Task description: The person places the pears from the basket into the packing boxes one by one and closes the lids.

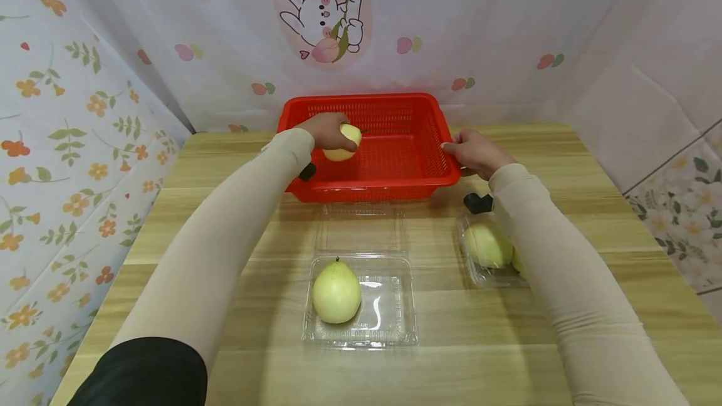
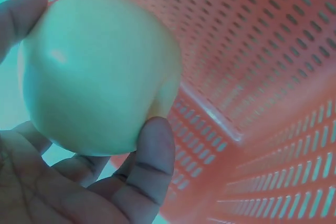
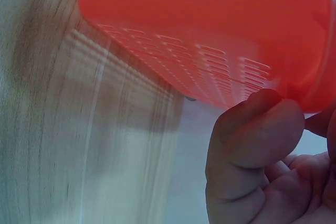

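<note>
My left hand [image 1: 329,131] holds a pale yellow pear [image 1: 351,136] over the left part of a red plastic basket [image 1: 361,193]. In the left wrist view the fingers and thumb curl round the pear [image 2: 100,72], with the slotted basket wall [image 2: 262,40] behind it. With thumb and curled fingers, my right hand [image 1: 476,152] grips the right rim of the basket; the right wrist view shows this hand [image 3: 257,156] against the basket's outer side [image 3: 210,24]. Inside, the basket shows no other fruit.
In front of the basket lies an opened clear plastic box [image 1: 389,331], one pear [image 1: 336,292] in its left half. Another clear box [image 1: 479,277] with pears [image 1: 488,244] stands at right, partly hidden by my right sleeve. A patterned curtain [image 1: 479,30] hangs behind the wooden table [image 1: 225,331].
</note>
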A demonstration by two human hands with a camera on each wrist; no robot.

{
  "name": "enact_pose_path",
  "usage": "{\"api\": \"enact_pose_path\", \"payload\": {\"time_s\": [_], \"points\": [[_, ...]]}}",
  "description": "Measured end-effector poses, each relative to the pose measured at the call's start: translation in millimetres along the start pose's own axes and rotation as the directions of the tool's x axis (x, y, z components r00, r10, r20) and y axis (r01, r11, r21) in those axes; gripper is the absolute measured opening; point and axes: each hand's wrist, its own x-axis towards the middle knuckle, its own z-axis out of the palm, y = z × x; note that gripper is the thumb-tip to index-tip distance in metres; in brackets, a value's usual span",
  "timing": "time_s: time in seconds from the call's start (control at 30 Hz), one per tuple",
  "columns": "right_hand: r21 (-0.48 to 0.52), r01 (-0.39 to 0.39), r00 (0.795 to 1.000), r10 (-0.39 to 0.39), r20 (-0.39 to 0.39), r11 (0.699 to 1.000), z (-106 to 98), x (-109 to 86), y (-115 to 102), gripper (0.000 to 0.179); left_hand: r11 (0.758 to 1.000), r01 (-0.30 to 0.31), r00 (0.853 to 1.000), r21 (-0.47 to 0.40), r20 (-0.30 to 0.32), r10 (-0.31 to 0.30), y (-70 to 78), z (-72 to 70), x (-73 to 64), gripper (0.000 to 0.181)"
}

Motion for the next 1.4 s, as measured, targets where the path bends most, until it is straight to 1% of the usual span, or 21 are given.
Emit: {"api": "enact_pose_path", "payload": {"time_s": [0.13,0.23,0.33,0.4,0.47,0.53,0.63,0.8,1.0,1.2,1.4], "points": [[-0.006,-0.001,1.0,0.001,-0.003,1.0,0,-0.7,0,0.022,0.998,-0.058,0.998,-0.006,-0.037,0.058,4.9,-1.2,-8.2,0.057],[-0.01,-0.006,1.0,0.006,-0.002,1.0,1,-1.8,0,0.023,0.996,-0.082,0.994,-0.033,-0.071,0.079,7.6,-2.0,-16.3,0.059],[-0.012,-0.008,1.0,0.008,-0.001,1.0,1,-2.5,-1,0.024,0.994,-0.097,0.99,-0.058,-0.105,0.091,9.7,-3.0,-25.6,0.058],[-0.012,-0.009,1.0,0.009,-0.001,1.0,1,-2.6,-1,0.024,0.992,-0.098,0.988,-0.074,-0.128,0.088,10.7,-3.4,-32.2,0.054],[-0.008,-0.011,1.0,0.011,0.0,1.0,1,-2.5,0,0.023,0.991,-0.086,0.986,-0.101,-0.154,0.069,12.3,-3.6,-39.4,0.052],[-0.007,-0.017,1.0,0.017,-0.002,1.0,1,-2.1,0,0.023,0.99,-0.073,0.982,-0.121,-0.18,0.05,14.6,-3.6,-46.4,0.051],[-0.005,-0.022,1.0,0.022,-0.006,1.0,0,-1.7,1,0.024,0.987,-0.063,0.979,-0.146,-0.2,0.033,19.5,-4.2,-57.5,0.051],[-0.001,-0.018,1.0,0.018,-0.01,1.0,0,-1.2,0,0.023,0.986,-0.078,0.978,-0.15,-0.204,0.046,27.9,-4.6,-74.1,0.05],[0.004,-0.014,1.0,0.014,-0.007,1.0,2,-1.8,-1,0.024,0.986,-0.095,0.979,-0.134,-0.191,0.069,35.9,-0.3,-91.2,0.047],[0.01,-0.003,1.0,0.003,-0.011,1.0,3,-1.0,-2,0.023,0.988,-0.116,0.982,-0.103,-0.162,0.098,42.7,7.6,-106.7,0.047],[0.013,0.003,1.0,-0.003,-0.005,1.0,3,-1.0,-3,0.023,0.986,-0.153,0.977,-0.07,-0.16,0.141,46.2,18.3,-119.0,0.049]]}}
